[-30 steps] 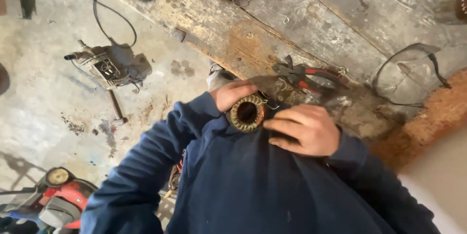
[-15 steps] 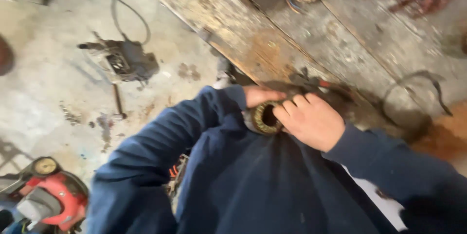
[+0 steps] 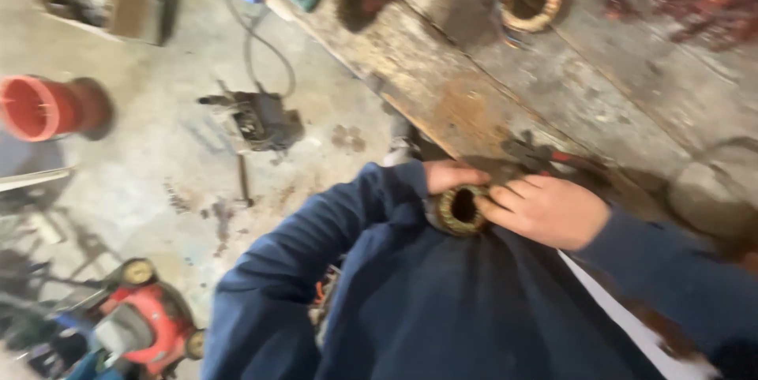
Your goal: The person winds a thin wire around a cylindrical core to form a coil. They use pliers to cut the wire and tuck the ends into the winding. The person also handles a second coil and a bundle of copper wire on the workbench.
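Fingers of the right hand are curling around a ring-shaped stator, pressing on its right rim, while the left hand is gripping it from above and behind, mostly hidden by a dark blue sleeve. Both hands are closing on the stator, holding it against the person's chest, just in front of the edge of the worn wooden bench. Just beyond the stator, red-handled pliers are lying on the bench, blurred. Farther from the stator, up the bench, a second stator is sitting alone. Left of the stator, down on the concrete floor, a dark motor part with a cable is lying; farther left a red bucket is standing. Below and left of the stator, a red mower is sitting.
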